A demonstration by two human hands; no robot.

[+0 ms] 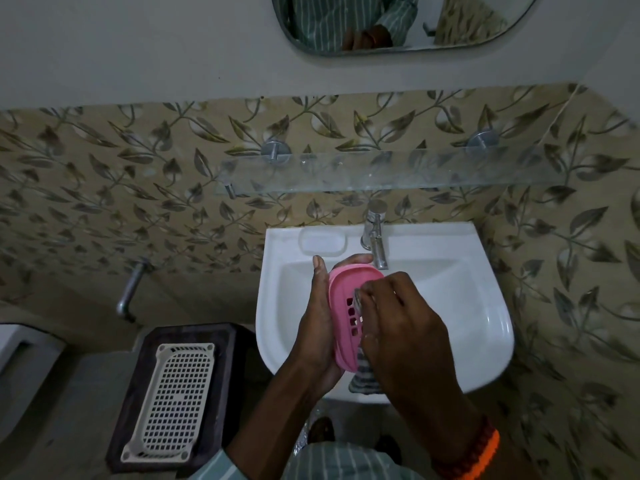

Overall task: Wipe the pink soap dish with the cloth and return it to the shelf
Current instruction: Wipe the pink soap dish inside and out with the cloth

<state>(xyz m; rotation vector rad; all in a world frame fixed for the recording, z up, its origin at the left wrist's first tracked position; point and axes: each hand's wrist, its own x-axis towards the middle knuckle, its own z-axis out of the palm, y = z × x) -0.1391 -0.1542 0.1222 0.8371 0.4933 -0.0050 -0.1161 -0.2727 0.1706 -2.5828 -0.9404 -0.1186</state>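
Over the white sink [485, 306], below the glass shelf [381, 174], I had the pink soap dish [346, 327] held on edge, my left hand [317, 323] curled round its back. My right hand [405, 320] pinched the striped cloth [365, 379] against the dish's slotted face, cloth tail hanging below.

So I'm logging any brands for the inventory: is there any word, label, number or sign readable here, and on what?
None can be read.
The pink soap dish held by the left hand: no lettering visible.
The cloth in the right hand: stripes only.
The tap, sink, glass shelf and white basket: no markings show.
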